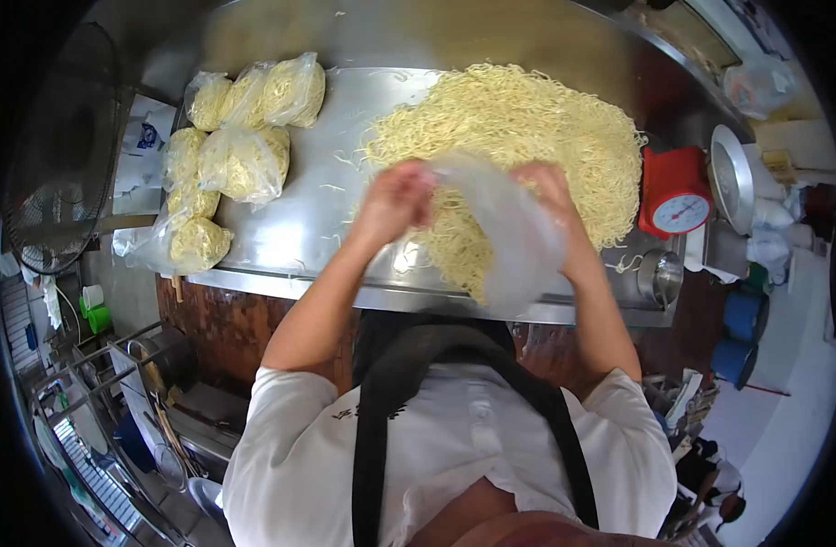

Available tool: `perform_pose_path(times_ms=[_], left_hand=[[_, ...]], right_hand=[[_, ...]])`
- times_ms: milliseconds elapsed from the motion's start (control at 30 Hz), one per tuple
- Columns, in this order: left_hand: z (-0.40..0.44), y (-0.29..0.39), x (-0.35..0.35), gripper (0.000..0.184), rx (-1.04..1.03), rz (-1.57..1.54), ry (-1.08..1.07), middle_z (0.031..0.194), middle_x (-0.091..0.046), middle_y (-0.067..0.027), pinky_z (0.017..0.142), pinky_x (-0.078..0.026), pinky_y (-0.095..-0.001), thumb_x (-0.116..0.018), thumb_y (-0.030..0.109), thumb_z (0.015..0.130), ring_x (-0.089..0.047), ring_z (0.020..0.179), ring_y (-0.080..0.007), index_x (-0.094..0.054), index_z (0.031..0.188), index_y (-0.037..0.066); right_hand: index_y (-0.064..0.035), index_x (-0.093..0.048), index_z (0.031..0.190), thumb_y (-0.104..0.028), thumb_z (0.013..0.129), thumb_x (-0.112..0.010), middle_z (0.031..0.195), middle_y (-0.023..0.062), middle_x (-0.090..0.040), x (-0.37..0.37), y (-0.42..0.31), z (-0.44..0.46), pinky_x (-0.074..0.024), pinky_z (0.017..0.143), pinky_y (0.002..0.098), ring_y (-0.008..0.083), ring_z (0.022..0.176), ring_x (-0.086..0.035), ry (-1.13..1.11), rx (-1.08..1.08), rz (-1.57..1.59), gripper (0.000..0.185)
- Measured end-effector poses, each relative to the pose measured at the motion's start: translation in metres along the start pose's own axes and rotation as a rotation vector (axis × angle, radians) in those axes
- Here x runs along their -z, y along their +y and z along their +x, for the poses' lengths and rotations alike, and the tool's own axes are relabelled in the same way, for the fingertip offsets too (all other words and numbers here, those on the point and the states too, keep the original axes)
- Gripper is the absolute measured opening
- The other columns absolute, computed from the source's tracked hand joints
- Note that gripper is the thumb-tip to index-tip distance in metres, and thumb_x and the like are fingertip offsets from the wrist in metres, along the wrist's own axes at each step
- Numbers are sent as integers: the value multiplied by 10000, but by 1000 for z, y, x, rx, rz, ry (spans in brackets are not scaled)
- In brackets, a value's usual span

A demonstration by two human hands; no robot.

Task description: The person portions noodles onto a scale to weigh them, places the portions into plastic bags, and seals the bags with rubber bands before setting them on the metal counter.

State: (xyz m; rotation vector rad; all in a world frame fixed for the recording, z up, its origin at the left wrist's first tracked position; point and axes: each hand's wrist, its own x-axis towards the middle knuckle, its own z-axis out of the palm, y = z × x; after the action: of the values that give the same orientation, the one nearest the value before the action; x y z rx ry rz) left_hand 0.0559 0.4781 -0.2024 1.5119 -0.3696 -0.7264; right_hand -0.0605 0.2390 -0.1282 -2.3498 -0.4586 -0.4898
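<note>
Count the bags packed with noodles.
7 visible, left of the loose noodles: three bags at the back, two in the middle, two nearest the front. Overlap may hide more.

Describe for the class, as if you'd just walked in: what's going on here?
The left hand pinches a translucent plastic bag above a loose heap of noodles on a metal worktop; the right hand is at the bag's other side, its grip too blurred to tell. Filled bags of noodles sit off to the left, and a red dial scale stands right of the heap.
</note>
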Motion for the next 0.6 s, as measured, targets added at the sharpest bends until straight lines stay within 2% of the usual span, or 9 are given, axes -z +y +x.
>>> perform_pose_path(times_ms=[67,100,133,233,333,367,467,567,600], left_hand=[[-27,-5,72,173,-204,111,285,667,-618,-43,483,-480,-257,-520,97,1019,-589,541,-98,-667,1071,22],[-44,-1,99,193,-308,101,346,828,-697,-89,566,-522,-263,-519,34,993,-648,625,-121,-682,1093,3],[-53,6,124,234,-561,445,395,998,-726,-128,689,-551,-277,-518,-29,953,-697,755,-159,-696,1102,-9],[-97,31,150,285,-372,358,335,1090,-725,-144,817,-542,-290,-529,-17,924,-702,952,-202,-697,1154,-15],[-129,19,164,286,-106,-215,124,1090,-723,-155,832,-541,-293,-592,67,928,-702,959,-213,-683,1183,-23],[-140,19,163,302,-128,-160,97,1082,-723,-159,830,-542,-295,-614,104,929,-704,944,-216,-675,1193,-29],[-156,29,153,331,-159,-173,31,1044,-724,-167,808,-547,-291,-669,166,927,-705,895,-209,-666,1183,-43],[-158,32,150,217,-25,-390,53,1003,-721,-161,753,-549,-274,-694,115,908,-685,857,-171,-679,1058,-42],[-158,24,156,157,105,-333,90,1005,-716,-159,735,-548,-270,-699,87,898,-673,856,-157,-679,995,-35]], right_hand=[[-40,-650,1076,-118,800,-712,1241,189,-548,-71,32,10,-416,973,411,355,1166,-503,203,-360,132,294],[-41,-616,1172,-145,804,-718,1279,201,-532,-106,56,16,-401,1010,425,360,1214,-483,154,-338,98,395],[-53,-576,1255,-170,806,-722,1323,212,-505,-147,86,21,-395,1036,435,364,1262,-457,118,-409,52,486],[-125,-470,1436,-247,798,-741,1451,216,-413,-238,123,57,-405,1069,457,368,1378,-373,-154,-587,-405,703],[-145,-532,1391,-256,810,-729,1468,191,-435,-249,137,105,-459,1011,440,348,1362,-410,-477,-577,-729,623],[-136,-574,1355,-244,822,-717,1461,187,-459,-252,150,118,-478,988,428,341,1345,-442,-538,-607,-714,563],[-115,-670,1222,-193,826,-718,1354,169,-582,-281,235,106,-519,918,388,317,1216,-571,-319,-591,-386,406],[-88,-670,1215,-112,806,-715,1254,177,-646,-244,231,95,-510,967,366,299,1140,-627,0,-600,86,412],[-71,-654,1227,-122,820,-720,1244,156,-654,-217,206,100,-507,958,350,271,1114,-636,118,-759,192,416]])
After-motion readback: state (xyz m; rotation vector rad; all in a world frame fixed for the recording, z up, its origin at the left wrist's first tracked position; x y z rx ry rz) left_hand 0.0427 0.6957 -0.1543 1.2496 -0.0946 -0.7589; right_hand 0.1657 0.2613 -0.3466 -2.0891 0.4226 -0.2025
